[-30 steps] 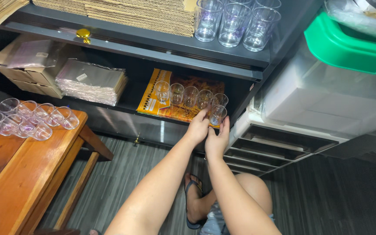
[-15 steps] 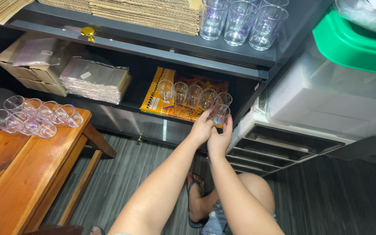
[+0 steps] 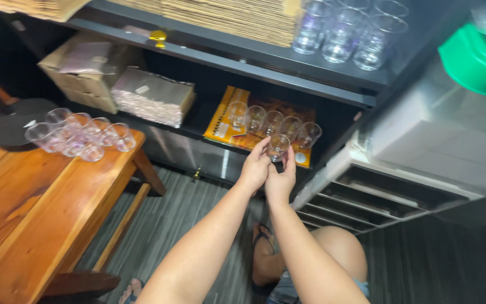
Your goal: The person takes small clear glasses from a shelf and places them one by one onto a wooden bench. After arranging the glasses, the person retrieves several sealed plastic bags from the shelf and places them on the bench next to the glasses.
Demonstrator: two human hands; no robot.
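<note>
Both hands are raised together in front of the lower shelf (image 3: 198, 132), and between them they hold one small clear plastic cup (image 3: 278, 146). The left hand (image 3: 255, 168) has its fingers curled around the left side of the cup, and the right hand (image 3: 281, 179) closes on it from the right and below — so neither hand is open, both are wrapped on the same cup. The cup is tilted, with its mouth towards the camera, and it is just in front of the shelf edge, not standing on it.

Behind it, a row of the same clear cups (image 3: 271, 120) stands on a yellow and orange book (image 3: 220, 125) lying flat on the lower shelf. To the left on this shelf are a stack of clear plastic bags (image 3: 153, 97) and a cardboard box (image 3: 77, 84). On the upper shelf (image 3: 243, 56) stand taller drinking glasses (image 3: 347, 34) beside flat cardboard sheets (image 3: 226, 17). At the left, the wooden counter (image 3: 35, 214) carries another group of small cups (image 3: 80, 135) — well apart from the hands.
</note>
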